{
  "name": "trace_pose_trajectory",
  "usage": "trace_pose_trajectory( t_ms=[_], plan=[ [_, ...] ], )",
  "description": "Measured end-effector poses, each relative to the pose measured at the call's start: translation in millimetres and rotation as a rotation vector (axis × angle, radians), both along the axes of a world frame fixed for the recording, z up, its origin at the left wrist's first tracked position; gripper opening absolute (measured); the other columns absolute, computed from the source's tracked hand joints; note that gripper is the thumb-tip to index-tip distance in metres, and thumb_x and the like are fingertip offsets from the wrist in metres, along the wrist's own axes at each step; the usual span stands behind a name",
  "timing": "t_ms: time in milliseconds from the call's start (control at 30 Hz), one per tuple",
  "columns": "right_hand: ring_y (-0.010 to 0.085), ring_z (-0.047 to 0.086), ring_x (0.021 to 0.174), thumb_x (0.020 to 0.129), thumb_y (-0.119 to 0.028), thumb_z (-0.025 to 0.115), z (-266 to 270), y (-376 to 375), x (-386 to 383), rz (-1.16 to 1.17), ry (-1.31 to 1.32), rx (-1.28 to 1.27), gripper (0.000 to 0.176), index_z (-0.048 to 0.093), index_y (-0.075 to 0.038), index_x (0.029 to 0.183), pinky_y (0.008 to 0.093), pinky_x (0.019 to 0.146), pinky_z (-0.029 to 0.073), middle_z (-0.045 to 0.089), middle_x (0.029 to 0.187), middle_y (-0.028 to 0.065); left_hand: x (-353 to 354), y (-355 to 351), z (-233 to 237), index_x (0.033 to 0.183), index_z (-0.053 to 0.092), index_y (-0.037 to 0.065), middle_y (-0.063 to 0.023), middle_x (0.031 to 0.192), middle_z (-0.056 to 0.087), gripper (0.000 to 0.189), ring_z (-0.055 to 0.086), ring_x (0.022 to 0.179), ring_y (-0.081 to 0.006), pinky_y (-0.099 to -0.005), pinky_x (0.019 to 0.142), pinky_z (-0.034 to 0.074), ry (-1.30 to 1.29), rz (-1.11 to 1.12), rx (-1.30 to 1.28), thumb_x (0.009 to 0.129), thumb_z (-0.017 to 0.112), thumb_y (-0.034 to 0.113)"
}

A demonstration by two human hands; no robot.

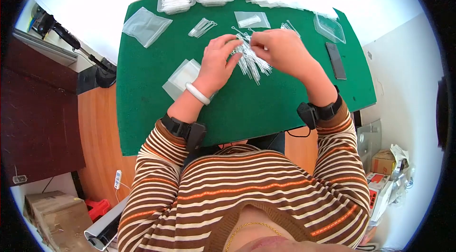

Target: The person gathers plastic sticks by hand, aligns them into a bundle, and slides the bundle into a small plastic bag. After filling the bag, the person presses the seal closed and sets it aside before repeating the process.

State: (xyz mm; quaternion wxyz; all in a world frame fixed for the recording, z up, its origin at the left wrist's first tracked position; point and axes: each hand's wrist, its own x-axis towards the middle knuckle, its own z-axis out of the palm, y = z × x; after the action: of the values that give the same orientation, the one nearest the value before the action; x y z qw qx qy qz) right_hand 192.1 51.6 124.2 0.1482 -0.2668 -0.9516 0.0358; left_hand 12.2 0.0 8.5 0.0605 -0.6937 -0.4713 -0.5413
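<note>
Head view: your left hand (218, 60) has its fingers curled tight around the bundle of pins (252, 63) over the middle of the green counter (152, 109). Your right hand (280, 47) pinches the bundle's far end. The pins fan out loosely on the near side, so one sharp tug could scatter them across the counter. Those thin ends might prick you. The clear bag (183, 77) under your left wrist could get dragged along.
</note>
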Motion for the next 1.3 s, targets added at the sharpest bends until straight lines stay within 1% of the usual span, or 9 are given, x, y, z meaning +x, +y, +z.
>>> trace_pose_trajectory(
  t_ms=[133, 167, 233, 367, 667, 900, 1067, 1167, 1300],
  plan=[
    [0.0315, 0.067, 0.073, 0.085, -0.025, 0.064, -17, 37, -29, -0.158, 0.158, -0.328, 0.014, 0.071, -0.013, 0.084, 0.043, 0.064, 0.054, 0.069, 0.08, 0.0097, -11, 3, -20, 0.098, 0.059, 0.004, -0.0079, 0.085, 0.067, 0.014, 0.065, 0.073, -0.016, -0.0298, 0.063, 0.051, -0.017, 0.036, -0.23, 0.099, 0.052, 0.016],
    [0.0315, 0.067, 0.073, 0.085, -0.025, 0.064, -29, 52, -35, -0.156, 0.158, -0.326, 0.014, 0.071, -0.013, 0.084, 0.043, 0.064, 0.054, 0.069, 0.08, 0.0097, -12, 0, -14, 0.098, 0.058, 0.004, -0.009, 0.082, 0.067, 0.014, 0.065, 0.071, -0.0167, -0.0299, 0.061, 0.051, -0.187, -0.007, -0.446, 0.099, 0.051, 0.017],
    [0.0324, 0.069, 0.078, 0.084, -0.026, 0.066, -58, 82, -47, -0.284, -0.048, -0.041, 0.018, 0.073, -0.009, 0.081, 0.0426, 0.068, 0.055, 0.071, 0.084, 0.0131, -14, -5, -4, 0.098, 0.054, 0.004, -0.0111, 0.077, 0.066, 0.016, 0.065, 0.066, -0.018, -0.0301, 0.055, 0.051, -0.53, -0.097, -0.872, 0.101, 0.049, 0.019],
    [0.0337, 0.069, 0.081, 0.079, -0.024, 0.068, -85, 101, -68, -0.344, -0.264, 0.053, 0.02, 0.072, -0.005, 0.083, 0.0438, 0.072, 0.054, 0.069, 0.081, 0.0166, -18, -5, 4, 0.102, 0.049, 0.003, -0.0141, 0.08, 0.066, 0.018, 0.066, 0.064, -0.0199, -0.0304, 0.05, 0.051, -0.829, -0.322, -1.164, 0.102, 0.046, 0.021],
    [0.0344, 0.068, 0.082, 0.079, -0.02, 0.066, -84, 109, -79, -0.375, -0.356, 0.056, 0.018, 0.071, -0.003, 0.083, 0.0432, 0.073, 0.055, 0.07, 0.082, 0.0172, -15, -3, -4, 0.111, 0.046, -0.002, -0.0208, 0.102, 0.065, 0.026, 0.07, 0.08, -0.0275, -0.0349, 0.064, 0.059, -1.176, -0.548, -1.176, 0.101, 0.047, 0.022],
    [0.0318, 0.069, 0.078, 0.083, -0.024, 0.062, -59, 119, -22, -0.327, 0.296, -0.252, 0.021, 0.072, -0.006, 0.085, 0.0402, 0.072, 0.055, 0.072, 0.083, 0.0121, -15, -1, -10, 0.133, 0.038, -0.008, -0.0233, 0.112, 0.062, 0.044, 0.069, 0.09, -0.0288, -0.0368, 0.075, 0.06, -1.038, -0.601, -1.172, 0.1, 0.049, 0.019],
    [0.0312, 0.068, 0.08, 0.084, -0.026, 0.062, -63, 133, 26, -0.431, 0.241, -0.435, 0.021, 0.073, -0.008, 0.088, 0.0409, 0.074, 0.054, 0.071, 0.083, 0.012, -15, -6, -2, 0.139, 0.032, -0.011, -0.0231, 0.11, 0.063, 0.052, 0.069, 0.089, -0.0285, -0.0366, 0.077, 0.06, -0.979, -0.62, -1.197, 0.098, 0.05, 0.015],
    [0.0329, 0.068, 0.083, 0.085, -0.028, 0.059, -78, 119, 39, -0.458, 0.003, -0.265, 0.027, 0.073, -0.006, 0.089, 0.0434, 0.077, 0.054, 0.071, 0.085, 0.0151, -17, -1, -9, 0.143, 0.025, -0.014, -0.0228, 0.108, 0.064, 0.059, 0.069, 0.089, -0.0283, -0.0359, 0.077, 0.059, -0.922, -0.734, -1.273, 0.096, 0.05, 0.011],
    [0.0345, 0.068, 0.085, 0.089, -0.036, 0.056, -102, 106, 37, -0.453, -0.08, -0.164, 0.037, 0.072, -0.002, 0.09, 0.0457, 0.079, 0.053, 0.07, 0.086, 0.0172, -11, -9, 5, 0.141, 0.027, -0.017, -0.0237, 0.105, 0.064, 0.057, 0.069, 0.087, -0.0295, -0.0356, 0.074, 0.059, -0.93, -0.707, -1.261, 0.094, 0.048, 0.007]
  ],
)
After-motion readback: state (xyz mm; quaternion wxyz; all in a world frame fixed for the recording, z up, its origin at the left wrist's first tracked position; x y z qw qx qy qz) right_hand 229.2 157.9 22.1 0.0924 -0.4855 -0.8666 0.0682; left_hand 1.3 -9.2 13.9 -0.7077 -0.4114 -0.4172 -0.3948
